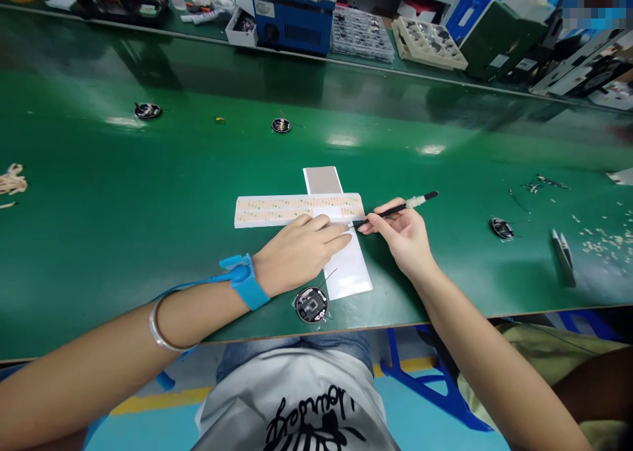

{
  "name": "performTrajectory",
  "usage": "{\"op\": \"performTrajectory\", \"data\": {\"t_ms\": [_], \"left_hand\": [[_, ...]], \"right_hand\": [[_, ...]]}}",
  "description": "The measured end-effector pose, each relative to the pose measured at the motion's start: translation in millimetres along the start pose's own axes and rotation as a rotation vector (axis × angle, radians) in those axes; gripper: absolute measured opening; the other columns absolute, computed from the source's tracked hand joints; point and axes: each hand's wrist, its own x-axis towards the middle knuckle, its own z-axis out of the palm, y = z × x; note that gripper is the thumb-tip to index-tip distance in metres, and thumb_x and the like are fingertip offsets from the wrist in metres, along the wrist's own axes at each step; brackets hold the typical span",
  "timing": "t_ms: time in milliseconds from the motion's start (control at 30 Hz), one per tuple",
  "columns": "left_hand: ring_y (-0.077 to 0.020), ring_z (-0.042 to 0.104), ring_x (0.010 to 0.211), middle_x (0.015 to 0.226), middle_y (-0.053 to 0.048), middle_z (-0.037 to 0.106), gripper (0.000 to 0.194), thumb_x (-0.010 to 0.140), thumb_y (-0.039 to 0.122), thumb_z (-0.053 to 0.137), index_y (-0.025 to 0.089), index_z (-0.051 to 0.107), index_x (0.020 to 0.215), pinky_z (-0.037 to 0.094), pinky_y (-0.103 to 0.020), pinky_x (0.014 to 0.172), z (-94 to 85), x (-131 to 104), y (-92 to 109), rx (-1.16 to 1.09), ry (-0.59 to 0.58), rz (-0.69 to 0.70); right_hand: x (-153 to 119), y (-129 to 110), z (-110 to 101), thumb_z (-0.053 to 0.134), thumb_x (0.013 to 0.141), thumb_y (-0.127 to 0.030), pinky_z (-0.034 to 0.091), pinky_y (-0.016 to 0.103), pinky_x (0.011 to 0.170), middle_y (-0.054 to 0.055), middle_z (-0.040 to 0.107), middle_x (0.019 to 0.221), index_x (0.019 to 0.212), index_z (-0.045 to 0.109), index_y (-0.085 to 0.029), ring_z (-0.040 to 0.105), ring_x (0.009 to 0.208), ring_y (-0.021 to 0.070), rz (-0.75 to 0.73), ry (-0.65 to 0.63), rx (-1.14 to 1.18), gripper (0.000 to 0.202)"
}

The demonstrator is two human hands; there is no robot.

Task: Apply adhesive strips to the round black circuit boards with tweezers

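Bench [188, 167], green: my right hand [403, 233] grasping a black-tipped pen-like tool [395, 210]; my left hand [301, 250], fingers flattened, pressing the sticker strip [271, 211], which lies across a white sheet [346, 270], round device [311, 304] nearby.

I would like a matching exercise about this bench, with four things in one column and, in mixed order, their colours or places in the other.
Column one
1. wrist strap
2. slim tool
3. bracelet
4. spotted strip

Column two
A. held in the right hand
B. silver
C. lying near the left hand's fingers
D. bright blue

Pairs: 1-D, 2-A, 3-B, 4-C
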Motion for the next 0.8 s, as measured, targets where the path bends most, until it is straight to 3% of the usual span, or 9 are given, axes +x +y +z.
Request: {"op": "performTrajectory", "data": {"t_ms": [167, 300, 400, 500, 567, 667, 800], "left_hand": [[-0.0264, 0.051, 0.109, 0.138, -0.003, 0.057, 0.036, 0.098, 0.015, 0.043, 0.017, 0.053, 0.132, 0.041, -0.039, 0.087, 1.5, 2.8, -2.6, -0.030, -0.023, -0.021], [-0.0254, 0.053, 0.108, 0.129, -0.006, 0.061, 0.036, 0.098, 0.015, 0.038, 0.018, 0.055, 0.129, 0.043, -0.039, 0.088, -12.1, -0.6, -1.8, -0.153, 0.001, -0.070], [-0.0258, 0.057, 0.098, 0.108, -0.009, 0.063, 0.032, 0.097, 0.030, 0.043, 0.016, 0.057, 0.122, 0.046, -0.039, 0.081, -30.0, -16.8, 16.8, -0.219, 0.077, -0.274], [-0.0273, 0.056, 0.083, 0.092, -0.007, 0.061, 0.046, 0.084, 0.052, 0.061, 0.015, 0.057, 0.112, 0.045, -0.040, 0.069, -39.0, -38.1, 45.6, -0.222, 0.081, -0.444], [-0.0250, 0.055, 0.083, 0.092, -0.006, 0.059, 0.042, 0.084, 0.047, 0.065, 0.017, 0.054, 0.111, 0.045, -0.038, 0.069, -37.5, -48.8, 60.0, -0.340, 0.151, -0.532], [-0.0184, 0.053, 0.083, 0.092, -0.002, 0.058, 0.022, 0.090, 0.029, 0.059, 0.022, 0.053, 0.110, 0.044, -0.032, 0.071, -31.0, -55.6, 67.3, -0.654, 0.344, -0.631], [-0.0157, 0.052, 0.083, 0.089, 0.000, 0.059, 0.007, 0.092, 0.017, 0.055, 0.023, 0.057, 0.095, 0.043, -0.030, 0.074, -24.3, -54.3, 64.6, -0.832, 0.460, -0.586]], "right_hand": [[-1.4, -1.1, 0.2, 0.082, 0.070, -0.040, 0.062, 0.028, 0.060, -0.003, 0.067, 0.065, 0.081, 0.057, -0.021, 0.070, 0.056, 0.0140, 0.009, 0.008, 0.027, 0.034], [-2.2, -5.1, -3.0, 0.084, 0.069, -0.040, 0.062, 0.028, 0.063, -0.004, 0.068, 0.068, 0.081, 0.057, -0.022, 0.071, 0.059, 0.0137, 0.004, 0.048, 0.073, 0.035], [-9.0, -14.9, -5.5, 0.084, 0.069, -0.035, 0.062, 0.026, 0.065, -0.002, 0.071, 0.074, 0.082, 0.058, -0.021, 0.072, 0.062, 0.0132, -0.023, 0.124, 0.132, 0.032], [-28.6, -27.3, -1.5, 0.082, 0.074, -0.028, 0.062, 0.023, 0.067, -0.001, 0.072, 0.078, 0.083, 0.060, -0.020, 0.072, 0.063, 0.0118, -0.053, 0.181, 0.173, 0.025], [-48.8, -33.3, 6.8, 0.077, 0.080, -0.023, 0.061, 0.022, 0.067, -0.001, 0.072, 0.080, 0.085, 0.061, -0.020, 0.072, 0.064, 0.0104, -0.063, 0.170, 0.209, 0.017], [-80.6, -34.6, 24.6, 0.068, 0.086, -0.017, 0.061, 0.022, 0.068, -0.002, 0.069, 0.084, 0.089, 0.061, -0.022, 0.071, 0.068, 0.0094, -0.089, 0.105, 0.251, 0.010], [-105.3, -25.4, 44.8, 0.063, 0.089, -0.014, 0.063, 0.026, 0.067, -0.001, 0.066, 0.084, 0.092, 0.061, -0.025, 0.072, 0.075, 0.0130, -0.120, 0.076, 0.245, 0.011]]}}
